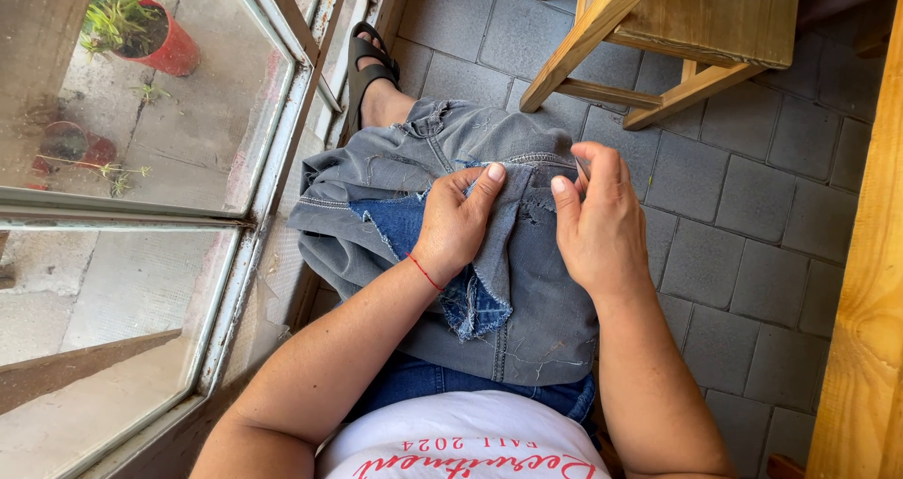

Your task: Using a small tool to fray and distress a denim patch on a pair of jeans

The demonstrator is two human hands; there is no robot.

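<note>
The left hand (pixel 458 223) is closed on the grey jeans (pixel 527 282) that lie across the person's lap, with the thumb pressing down near a torn spot and the fingers tucked under the cloth beside a blue patch (pixel 470 300) with frayed edges. The right hand (pixel 597 220) rests on the jeans too, its fingers pinched together at the top fold, but what it pinches is too small to tell. A wooden stool (pixel 677 28) stands on the grey floor past the knees, and a red pot (pixel 169 47) sits outside the glass door (pixel 273 159) on the left.
</note>
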